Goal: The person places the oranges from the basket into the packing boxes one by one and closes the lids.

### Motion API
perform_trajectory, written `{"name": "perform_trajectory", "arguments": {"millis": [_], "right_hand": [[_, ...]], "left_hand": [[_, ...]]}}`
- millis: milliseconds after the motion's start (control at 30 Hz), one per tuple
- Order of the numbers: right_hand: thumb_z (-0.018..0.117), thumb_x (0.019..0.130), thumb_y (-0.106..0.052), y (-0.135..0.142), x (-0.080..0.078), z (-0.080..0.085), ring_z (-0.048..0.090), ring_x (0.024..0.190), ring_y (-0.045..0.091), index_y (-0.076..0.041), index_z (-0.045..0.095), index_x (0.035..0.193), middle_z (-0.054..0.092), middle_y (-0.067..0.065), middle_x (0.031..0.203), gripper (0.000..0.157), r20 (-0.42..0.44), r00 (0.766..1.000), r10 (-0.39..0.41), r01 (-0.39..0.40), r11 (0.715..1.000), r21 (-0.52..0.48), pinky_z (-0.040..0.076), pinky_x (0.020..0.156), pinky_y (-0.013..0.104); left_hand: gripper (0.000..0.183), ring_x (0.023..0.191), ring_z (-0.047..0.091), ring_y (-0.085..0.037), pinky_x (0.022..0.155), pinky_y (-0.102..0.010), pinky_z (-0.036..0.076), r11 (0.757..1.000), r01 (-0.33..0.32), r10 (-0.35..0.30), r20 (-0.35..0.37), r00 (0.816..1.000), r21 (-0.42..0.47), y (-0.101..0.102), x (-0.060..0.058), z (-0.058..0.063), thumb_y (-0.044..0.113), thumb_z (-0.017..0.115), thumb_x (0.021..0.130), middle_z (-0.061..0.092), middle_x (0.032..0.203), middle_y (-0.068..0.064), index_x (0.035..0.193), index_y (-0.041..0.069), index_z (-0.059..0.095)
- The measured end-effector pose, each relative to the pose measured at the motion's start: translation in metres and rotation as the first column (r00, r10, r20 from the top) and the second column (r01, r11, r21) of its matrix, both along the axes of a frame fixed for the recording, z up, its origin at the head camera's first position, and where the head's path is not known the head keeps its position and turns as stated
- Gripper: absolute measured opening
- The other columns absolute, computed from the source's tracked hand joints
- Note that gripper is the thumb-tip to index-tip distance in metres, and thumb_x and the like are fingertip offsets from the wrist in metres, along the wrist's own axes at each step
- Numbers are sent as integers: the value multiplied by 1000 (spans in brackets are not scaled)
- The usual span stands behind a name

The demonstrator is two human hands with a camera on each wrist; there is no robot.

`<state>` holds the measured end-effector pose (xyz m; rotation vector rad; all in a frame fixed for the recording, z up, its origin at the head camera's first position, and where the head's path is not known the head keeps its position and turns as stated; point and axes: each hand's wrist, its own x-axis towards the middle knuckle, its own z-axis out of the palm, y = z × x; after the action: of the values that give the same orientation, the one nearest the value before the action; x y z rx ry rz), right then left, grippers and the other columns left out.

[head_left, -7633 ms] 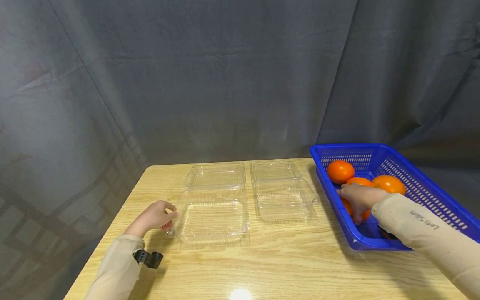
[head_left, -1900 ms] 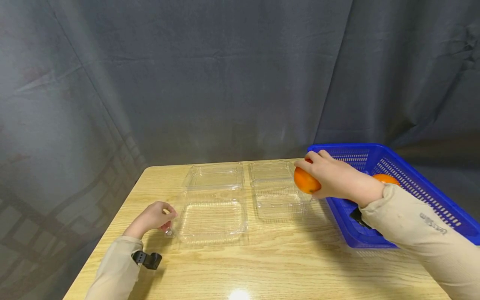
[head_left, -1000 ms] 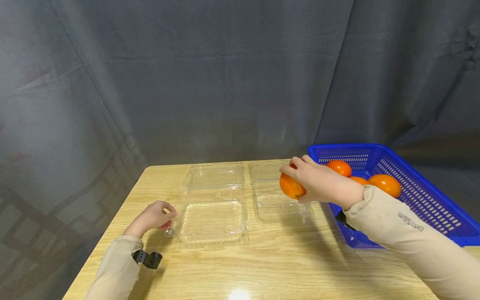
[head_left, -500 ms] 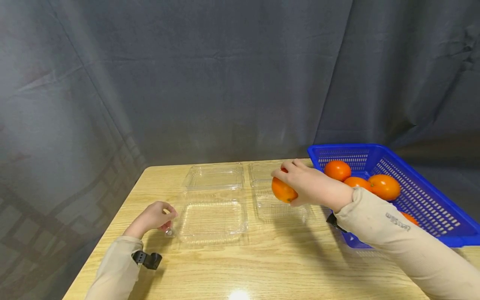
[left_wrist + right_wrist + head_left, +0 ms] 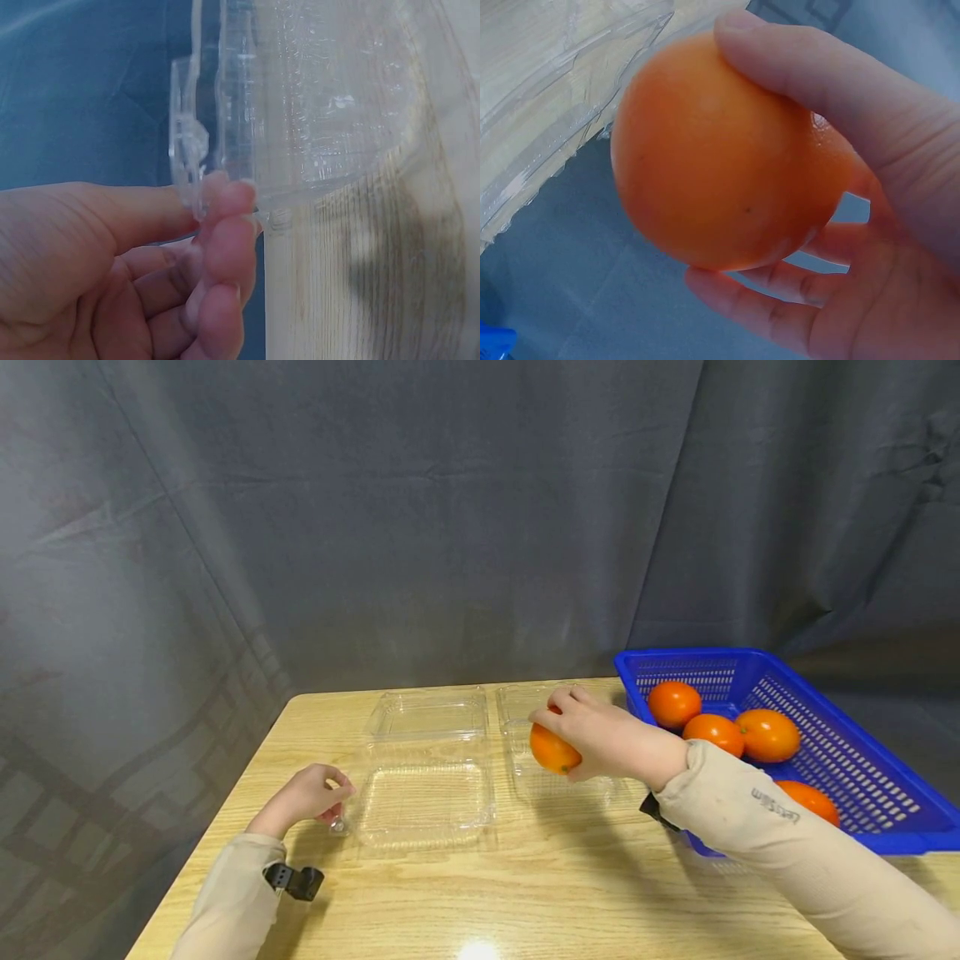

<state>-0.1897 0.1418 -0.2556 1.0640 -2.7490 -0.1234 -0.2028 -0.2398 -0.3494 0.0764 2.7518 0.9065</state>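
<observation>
Near tabletop [image 5: 450, 897] gives passage; clear containers [image 5: 427, 806] block the way behind, the blue basket [image 5: 843, 756] rightward.

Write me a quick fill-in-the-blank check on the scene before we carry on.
1. The left hand pinches the edge of the clear container on the person's ____ side.
2. The right hand has a fruit in its grip, and that fruit's colour is ____.
3. The blue basket stands to the ____ of both clear containers, as the person sees it.
4. In the head view, the number of loose fruits showing inside the basket is ____.

Missing words: left; orange; right; four.
</observation>
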Motion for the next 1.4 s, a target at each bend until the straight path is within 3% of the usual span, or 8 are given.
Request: {"name": "perform_trajectory", "arguments": {"millis": [467, 833, 1400], "right_hand": [[88, 58, -25, -11, 1, -9, 49, 99, 31, -10, 54, 122, 53, 12, 106, 75, 46, 999, 21, -20, 1000, -15, 52, 82, 43], [88, 57, -27, -19, 2, -16, 52, 99, 29, -15, 53, 117, 54, 9, 104, 70, 52, 998, 24, -23, 999, -33, 56, 69, 43], [86, 60, -37, -34, 3, -25, 56, 98, 25, -15, 53, 124, 55, 8, 109, 76, 123, 992, 38, -38, 999, -7, 55, 78, 39]], "left_hand": [[23, 49, 53, -12, 56, -33, 53, 1000, 3, -3, 0, 1000, -1, -1, 0, 0, 11, 54, 93, 58, 59, -5, 102, -9, 60], [22, 50, 54, -12, 55, -32, 53, 1000, 1, -1, -3, 1000, -1, 0, 0, 0, 11, 54, 92, 58, 58, -5, 101, -8, 60], [21, 49, 54, -11, 54, -31, 53, 1000, 1, -1, -1, 1000, 6, 0, -1, 0, 11, 55, 92, 58, 58, -5, 100, -8, 60]]}}
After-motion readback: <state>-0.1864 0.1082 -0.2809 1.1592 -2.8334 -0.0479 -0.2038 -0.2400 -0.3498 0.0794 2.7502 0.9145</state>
